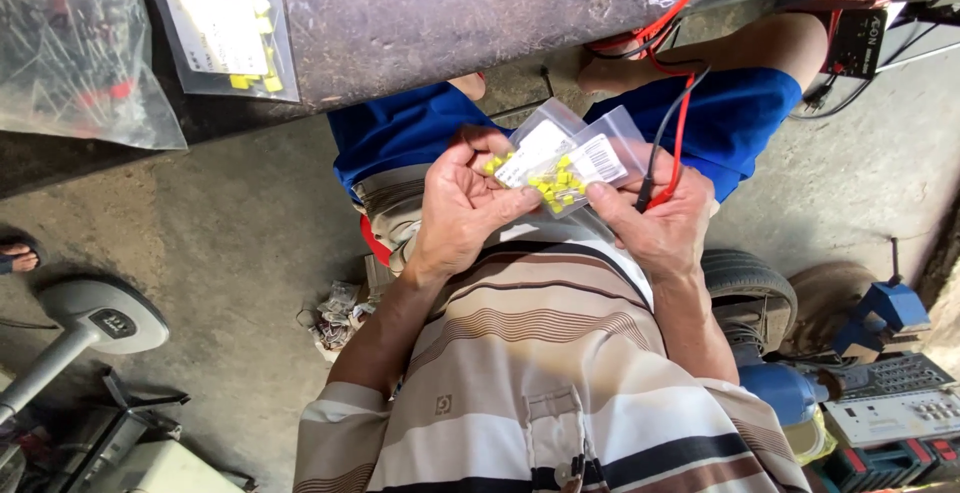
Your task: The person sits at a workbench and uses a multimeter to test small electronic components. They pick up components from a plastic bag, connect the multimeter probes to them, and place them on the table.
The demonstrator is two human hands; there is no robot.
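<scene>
My left hand (462,208) and right hand (655,221) pinch two small clear plastic bags of yellow components (560,163) between fingers above my lap, below the dark counter (420,13); right fingers also grip red and black probe leads (662,168).

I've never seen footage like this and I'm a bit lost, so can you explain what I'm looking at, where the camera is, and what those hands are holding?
There is one picture, taken by a camera worn on a person's head and looking straight down, so you see their striped shirt, blue shorts and both bare hands. No machine is involved.

The left hand and right hand together hold two small clear bags with white labels, filled with tiny yellow parts. The right hand also grips red and black wires that run up toward the bench.

On the dark workbench at the top lie another clear bag of yellow parts and a larger plastic bag whose contents are unclear. The floor is bare concrete, with equipment at the edges.
</scene>
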